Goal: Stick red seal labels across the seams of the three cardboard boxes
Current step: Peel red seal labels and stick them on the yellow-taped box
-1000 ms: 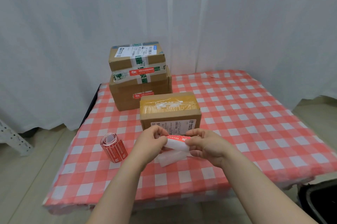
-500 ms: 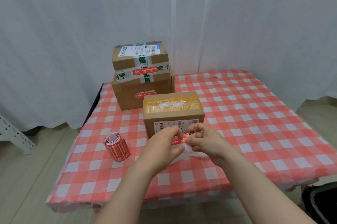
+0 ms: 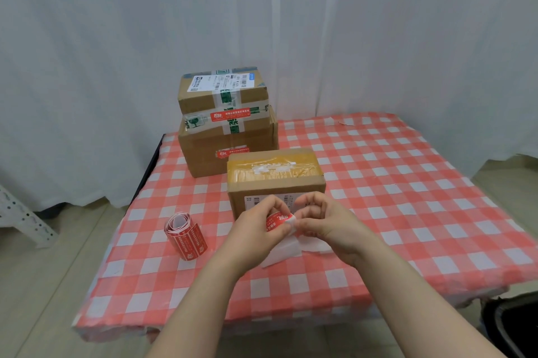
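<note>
Both hands meet just above the desk point(image 3: 378, 212), in front of the near box. Left hand point(image 3: 256, 229) pinches the red label point(image 3: 278, 221) by its left part; right hand point(image 3: 323, 221) pinches the white backing at the label's right end, fingers curled. Looks like peeling the label off its liner. Label is thin, light, floppy film, sticky on one side I'd guess, so it will curl and cling to itself; best held by the very ends, edges only. White backing paper scraps point(image 3: 286, 250) lie on the desk under the hands, thin and waxy-looking. Label roll point(image 3: 186, 237) lies on its side to the left, well apart, a loose red coil. Desk is covered with a red-and-white check cloth, smooth, a bit wrinkled at the edges. Near box point(image 3: 275, 180) is stiff brown cardboard, top seam under glossy yellowish tape, no red label visible on it. Behind it two stacked boxes: lower box point(image 3: 227, 148) and upper box point(image 3: 222, 92), both taped, each already showing a red label. White curtain point(image 3: 116, 37) behind, soft folds.
</note>
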